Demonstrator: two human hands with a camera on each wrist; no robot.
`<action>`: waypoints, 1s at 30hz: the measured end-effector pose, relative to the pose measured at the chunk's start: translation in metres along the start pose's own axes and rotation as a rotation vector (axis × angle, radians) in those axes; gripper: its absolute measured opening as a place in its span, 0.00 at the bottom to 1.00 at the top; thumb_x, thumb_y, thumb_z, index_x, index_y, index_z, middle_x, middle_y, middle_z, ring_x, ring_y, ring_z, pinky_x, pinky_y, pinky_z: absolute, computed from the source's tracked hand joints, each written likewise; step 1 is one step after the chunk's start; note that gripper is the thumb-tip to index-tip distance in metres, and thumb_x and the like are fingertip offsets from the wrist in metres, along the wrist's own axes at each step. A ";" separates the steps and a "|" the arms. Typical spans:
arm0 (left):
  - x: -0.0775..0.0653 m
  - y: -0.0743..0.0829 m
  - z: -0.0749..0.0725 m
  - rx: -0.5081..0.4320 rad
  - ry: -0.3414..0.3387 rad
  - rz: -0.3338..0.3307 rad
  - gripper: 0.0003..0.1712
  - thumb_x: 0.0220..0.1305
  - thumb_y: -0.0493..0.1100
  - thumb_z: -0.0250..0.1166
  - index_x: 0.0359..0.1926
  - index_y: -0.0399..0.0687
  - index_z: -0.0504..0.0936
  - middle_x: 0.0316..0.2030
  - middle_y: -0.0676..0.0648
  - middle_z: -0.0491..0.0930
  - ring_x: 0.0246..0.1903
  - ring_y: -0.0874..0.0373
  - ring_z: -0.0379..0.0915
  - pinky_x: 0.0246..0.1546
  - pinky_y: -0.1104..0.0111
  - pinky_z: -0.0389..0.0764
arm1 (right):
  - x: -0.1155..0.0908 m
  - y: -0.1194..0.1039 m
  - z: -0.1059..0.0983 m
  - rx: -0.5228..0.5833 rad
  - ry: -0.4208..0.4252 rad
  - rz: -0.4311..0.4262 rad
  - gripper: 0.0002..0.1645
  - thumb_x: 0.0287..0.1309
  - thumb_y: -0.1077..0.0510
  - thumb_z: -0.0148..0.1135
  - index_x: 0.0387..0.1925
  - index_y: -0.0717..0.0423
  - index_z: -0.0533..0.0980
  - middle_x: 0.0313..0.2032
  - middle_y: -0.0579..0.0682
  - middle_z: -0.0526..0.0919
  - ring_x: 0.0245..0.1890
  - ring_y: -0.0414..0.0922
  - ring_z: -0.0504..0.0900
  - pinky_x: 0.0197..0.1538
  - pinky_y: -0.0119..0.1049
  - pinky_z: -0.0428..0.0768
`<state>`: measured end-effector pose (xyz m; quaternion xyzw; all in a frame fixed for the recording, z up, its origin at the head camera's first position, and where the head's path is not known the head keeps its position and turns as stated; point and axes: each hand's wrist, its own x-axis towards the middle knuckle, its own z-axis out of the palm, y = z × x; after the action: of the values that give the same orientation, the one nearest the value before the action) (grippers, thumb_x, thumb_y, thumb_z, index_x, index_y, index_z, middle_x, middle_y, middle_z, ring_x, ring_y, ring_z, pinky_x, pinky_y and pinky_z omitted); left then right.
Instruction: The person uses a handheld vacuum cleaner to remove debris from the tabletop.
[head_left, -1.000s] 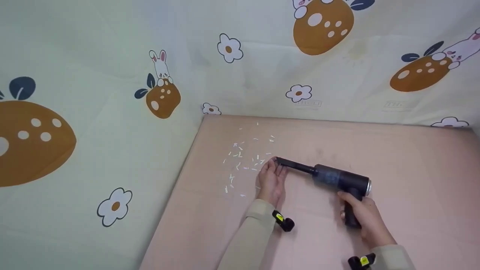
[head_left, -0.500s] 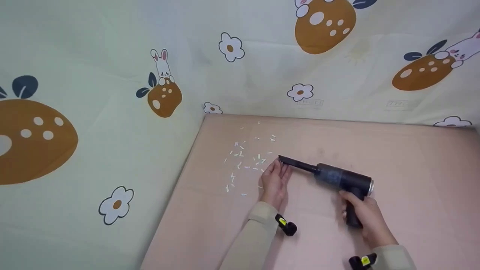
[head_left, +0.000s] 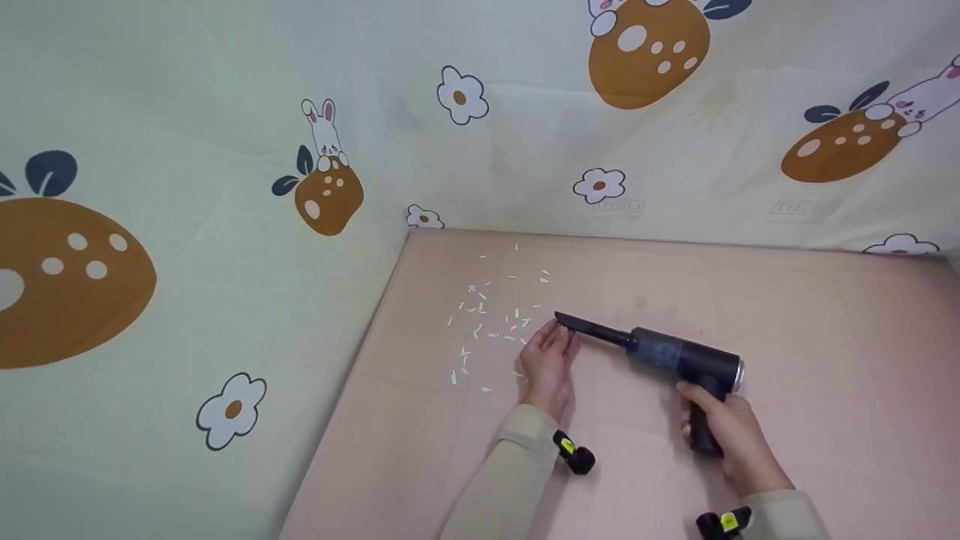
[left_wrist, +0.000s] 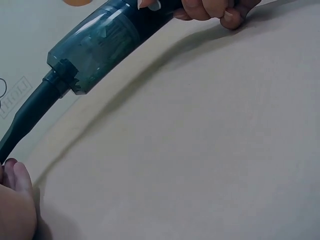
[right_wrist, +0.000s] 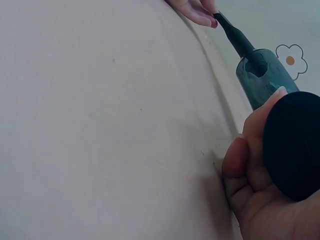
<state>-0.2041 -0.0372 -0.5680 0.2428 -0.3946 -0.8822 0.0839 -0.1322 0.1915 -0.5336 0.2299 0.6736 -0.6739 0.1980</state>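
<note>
A black handheld vacuum cleaner [head_left: 684, 356] with a smoky see-through dust cup [left_wrist: 97, 47] points left above the table. My right hand [head_left: 739, 435] grips its handle from the right, fingers wrapped around it. A slim black crevice nozzle [head_left: 596, 330] extends from the cup, its end slanted. At that tip, my left hand [head_left: 546, 371] pinches the nozzle end between thumb and fingers. Pale bits show inside the cup in the left wrist view. Small white paper scraps [head_left: 481, 307] lie scattered on the table just left of my left hand.
The table [head_left: 637, 480] has a pinkish-beige cover and meets a wall cloth [head_left: 525, 150] printed with rabbits, flowers and brown fruit at the back and left. A black camera is strapped to each wrist.
My left hand has shifted slightly right, its thumb and fingers drawing closer together at the nozzle tip. The vacuum cleaner, right hand and scraps look nearly the same.
</note>
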 end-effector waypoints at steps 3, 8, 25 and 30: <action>0.001 0.002 0.000 -0.006 0.015 0.011 0.17 0.69 0.29 0.61 0.57 0.29 0.76 0.48 0.37 0.82 0.42 0.56 0.84 0.57 0.58 0.84 | 0.000 0.000 0.000 -0.008 0.003 0.004 0.32 0.65 0.42 0.66 0.53 0.59 0.63 0.24 0.45 0.79 0.20 0.39 0.79 0.28 0.31 0.82; 0.005 0.006 0.000 0.005 0.034 0.037 0.14 0.69 0.29 0.61 0.54 0.28 0.78 0.43 0.40 0.83 0.39 0.58 0.83 0.56 0.57 0.85 | -0.001 0.000 0.000 -0.026 0.012 0.016 0.36 0.64 0.41 0.66 0.57 0.59 0.61 0.25 0.45 0.79 0.20 0.39 0.80 0.28 0.31 0.81; 0.007 0.009 0.002 -0.004 0.028 0.020 0.16 0.76 0.32 0.53 0.59 0.26 0.74 0.44 0.40 0.83 0.42 0.58 0.82 0.55 0.57 0.85 | 0.000 -0.001 0.000 -0.053 0.011 0.020 0.36 0.64 0.41 0.65 0.57 0.60 0.61 0.25 0.45 0.79 0.20 0.39 0.80 0.28 0.31 0.81; 0.004 0.005 0.002 -0.027 0.017 -0.012 0.19 0.77 0.34 0.52 0.62 0.26 0.71 0.53 0.33 0.81 0.47 0.55 0.81 0.59 0.56 0.83 | 0.000 -0.001 0.000 -0.065 0.011 0.018 0.35 0.64 0.41 0.64 0.57 0.60 0.61 0.25 0.45 0.79 0.21 0.39 0.80 0.28 0.31 0.81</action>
<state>-0.2084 -0.0403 -0.5644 0.2513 -0.3806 -0.8858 0.0853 -0.1327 0.1915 -0.5331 0.2332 0.6940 -0.6487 0.2080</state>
